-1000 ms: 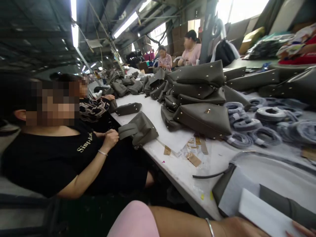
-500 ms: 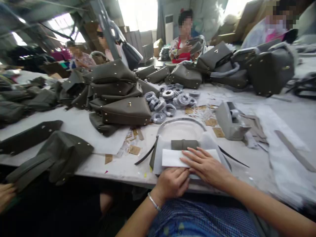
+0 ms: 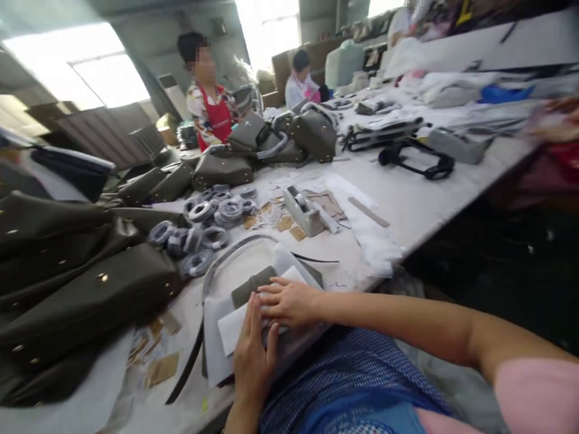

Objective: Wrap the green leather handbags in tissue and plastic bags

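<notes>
My right hand (image 3: pixel 289 302) lies flat with fingers stretched over a folded white sheet (image 3: pixel 230 328), which looks like soft foam. Beside it, my left hand (image 3: pixel 254 349) is open too, its straight fingers resting on the same sheet and its thumb apart. Beneath the sheet is a grey-green bag (image 3: pixel 251 286), partly covered by white lining sheets. A long strap (image 3: pixel 210 283) arches beyond the bag, and a loose dark strip (image 3: pixel 185 371) sticks out to its left. My hands hide part of the bag and the sheet.
Dark grey-green bags (image 3: pixel 90 289) are piled at the left. Several wrapped strap coils (image 3: pixel 217 211) lie beyond the work, with a tape dispenser (image 3: pixel 303 211) to their right. Brown paper bits (image 3: pixel 163 369) are scattered about. The table edge (image 3: pixel 452 208) runs along the right. A person in a red apron (image 3: pixel 215 117) stands opposite.
The camera view has swung right, so the scene sits further left and tilted. My left hand has gone from curled at the sheet's near edge to stretched out on it. My right hand stays flat.
</notes>
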A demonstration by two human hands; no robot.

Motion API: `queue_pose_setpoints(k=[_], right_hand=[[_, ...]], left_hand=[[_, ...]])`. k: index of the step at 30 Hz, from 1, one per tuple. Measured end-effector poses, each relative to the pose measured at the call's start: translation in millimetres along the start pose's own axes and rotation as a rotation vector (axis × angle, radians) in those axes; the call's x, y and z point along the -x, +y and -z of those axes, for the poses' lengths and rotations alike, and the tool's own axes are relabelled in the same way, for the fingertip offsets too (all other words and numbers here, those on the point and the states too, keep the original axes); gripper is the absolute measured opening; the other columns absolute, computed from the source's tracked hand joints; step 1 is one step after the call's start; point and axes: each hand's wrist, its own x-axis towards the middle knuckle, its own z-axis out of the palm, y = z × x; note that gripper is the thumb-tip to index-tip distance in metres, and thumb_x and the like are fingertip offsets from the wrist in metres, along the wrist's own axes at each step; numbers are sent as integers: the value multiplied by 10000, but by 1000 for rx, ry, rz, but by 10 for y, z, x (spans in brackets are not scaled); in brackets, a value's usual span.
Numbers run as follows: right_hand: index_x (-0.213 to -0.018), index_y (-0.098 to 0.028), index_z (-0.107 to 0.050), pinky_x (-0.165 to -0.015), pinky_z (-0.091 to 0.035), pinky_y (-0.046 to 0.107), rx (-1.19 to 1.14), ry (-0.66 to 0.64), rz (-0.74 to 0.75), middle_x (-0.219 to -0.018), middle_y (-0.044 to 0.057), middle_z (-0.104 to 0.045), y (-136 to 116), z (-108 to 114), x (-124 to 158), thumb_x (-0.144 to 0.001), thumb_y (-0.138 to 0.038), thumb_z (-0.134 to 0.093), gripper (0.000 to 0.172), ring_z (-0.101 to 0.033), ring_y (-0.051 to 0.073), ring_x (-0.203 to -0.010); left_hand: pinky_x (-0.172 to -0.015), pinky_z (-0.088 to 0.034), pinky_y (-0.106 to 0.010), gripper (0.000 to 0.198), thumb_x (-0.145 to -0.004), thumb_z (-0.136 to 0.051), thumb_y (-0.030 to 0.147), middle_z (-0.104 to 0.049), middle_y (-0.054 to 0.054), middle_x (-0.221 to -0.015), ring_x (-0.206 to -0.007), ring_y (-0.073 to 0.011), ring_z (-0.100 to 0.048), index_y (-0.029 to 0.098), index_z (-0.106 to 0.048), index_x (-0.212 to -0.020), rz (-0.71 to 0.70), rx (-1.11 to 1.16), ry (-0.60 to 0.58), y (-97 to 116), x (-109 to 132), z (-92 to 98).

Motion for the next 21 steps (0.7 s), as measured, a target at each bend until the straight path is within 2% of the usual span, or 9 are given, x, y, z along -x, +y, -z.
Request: queue_pose_setpoints(k=[4,6,8,10,11,13,14,18,21], right_hand=[[-1119,-153,-673,-1135,-370,343,-67,205,75,-1226,93,-690,-64,75,188,-1013,-315,-503,257,-550,167,-1261],[-1079,-166,-684,-1089,-423,292,-127,378,18,-1139,61,-730,-126,227,445,-1006,-302,-528,220,-615,139,-1166],[-1100,-186,-683,-1063,-459,312,-143,574,-159,-1130,48,-734,-123,436,825,-995,-281,-552,193,-634,145,-1134],[-1124,-211,-688,-1040,-485,341,-73,716,-460,-1141,52,-727,15,666,1280,-993,-254,-543,200,-632,164,-1136],[-1133,-219,-692,-1040,-487,359,1,736,-644,-1172,60,-713,141,773,1510,-994,-257,-529,217,-624,180,-1151],[-1167,-229,-687,-1085,-445,386,185,628,-993,-1245,62,-679,470,948,1921,-1001,-290,-492,263,-586,205,-1213],[-1185,-207,-683,-1094,-430,410,217,597,-1069,-1260,85,-668,650,1006,2087,-992,-289,-500,279,-573,232,-1229],[-1186,-153,-687,-1042,-454,427,249,467,-1218,-1225,140,-678,1226,1049,2448,-910,-276,-613,311,-591,288,-1182],[-1155,-153,-701,-981,-479,382,236,376,-1264,-1171,132,-702,1414,987,2517,-868,-244,-656,305,-618,273,-1110]], left_hand=[[-1115,-428,-486,678,-969,-513,385,-405,-102,-1546,-1389,-295,-432,253,-207,-1559,-150,-129,1,-95,81,-149],[-1135,-399,-497,682,-964,-519,412,-409,-115,-1542,-1388,-306,-431,234,-230,-1556,-222,-171,3,-121,93,-157],[-1150,-377,-499,681,-964,-510,429,-403,-121,-1544,-1395,-307,-421,219,-241,-1554,-255,-194,5,-135,84,-153],[-1163,-361,-489,686,-962,-508,426,-405,-116,-1543,-1398,-298,-419,215,-235,-1556,-271,-205,17,-146,72,-157],[-1169,-354,-482,691,-960,-513,419,-401,-113,-1547,-1400,-295,-417,216,-230,-1557,-278,-213,22,-155,68,-163],[-1175,-347,-469,694,-957,-521,395,-390,-110,-1553,-1401,-289,-416,210,-226,-1558,-294,-231,28,-183,67,-184],[-1175,-347,-464,695,-956,-523,384,-385,-112,-1556,-1400,-288,-418,204,-226,-1558,-303,-243,31,-203,67,-199],[-1168,-359,-440,702,-947,-541,363,-384,-104,-1557,-1377,-283,-450,205,-231,-1557,-354,-287,74,-310,65,-267],[-1160,-369,-426,713,-940,-558,359,-390,-109,-1553,-1356,-284,-476,201,-236,-1556,-395,-314,103,-352,57,-300]])
